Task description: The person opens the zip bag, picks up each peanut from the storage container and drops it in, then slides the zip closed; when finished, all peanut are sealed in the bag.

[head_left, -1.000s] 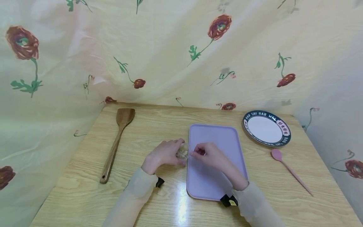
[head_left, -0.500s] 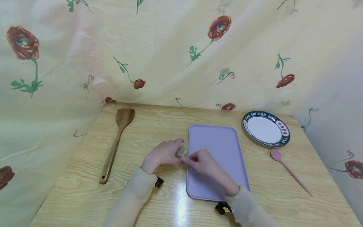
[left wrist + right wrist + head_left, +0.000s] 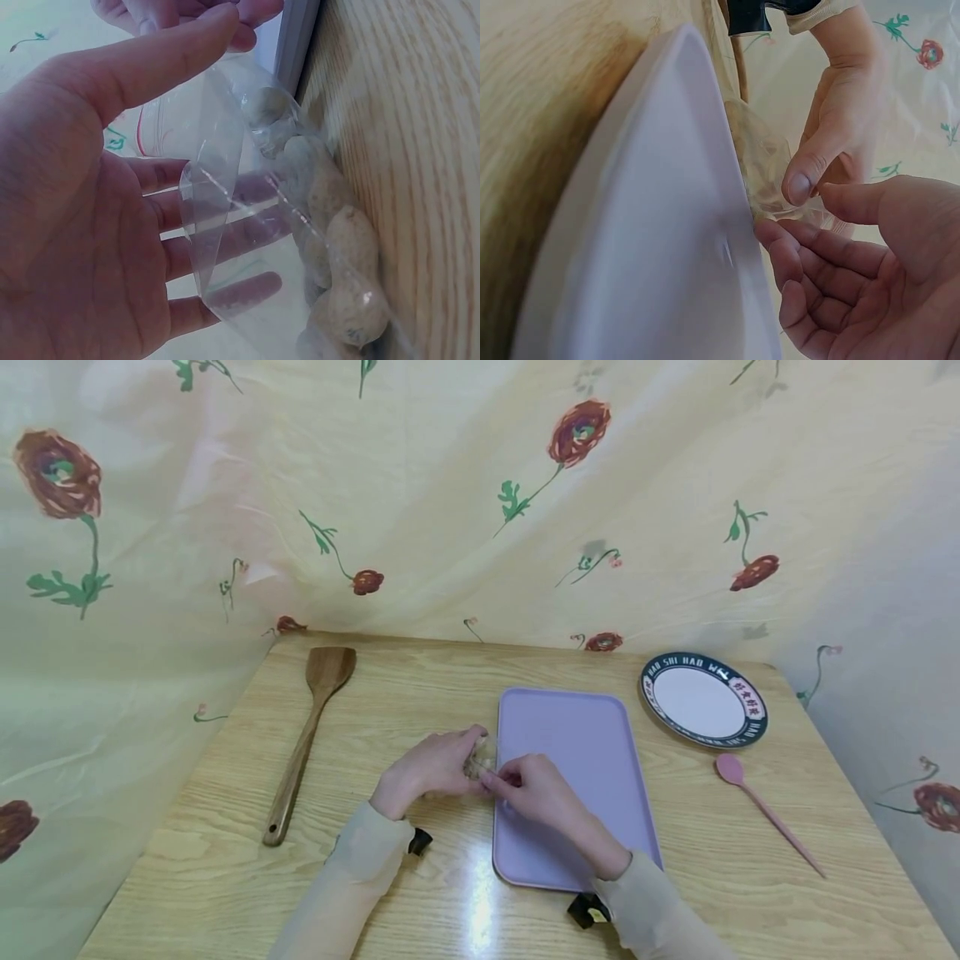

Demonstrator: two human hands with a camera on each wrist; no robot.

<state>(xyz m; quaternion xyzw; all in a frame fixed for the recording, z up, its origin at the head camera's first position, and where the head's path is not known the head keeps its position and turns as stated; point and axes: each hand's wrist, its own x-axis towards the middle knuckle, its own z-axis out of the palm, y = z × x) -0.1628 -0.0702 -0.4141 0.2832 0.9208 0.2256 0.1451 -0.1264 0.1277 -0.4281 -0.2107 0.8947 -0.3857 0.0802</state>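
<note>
A clear plastic bag holds several unshelled peanuts and lies on the wooden table at the left edge of the lilac tray. My left hand is spread around the bag from the left. Its fairly straight fingers show through the film, and its thumb stretches across above them. Reaching over the tray, my right hand pinches the bag's near edge between thumb and forefinger, close to the left thumb. A red line runs along part of the film in the left wrist view. In the head view the hands partly hide the bag.
A wooden spatula lies on the left of the table. At the back right sits a dark-rimmed plate, with a pink spoon in front of it. A flowered curtain hangs behind.
My right hand has moved left from over the tray to the bag's edge and the left thumb. The left hand and the other things have stayed put.
</note>
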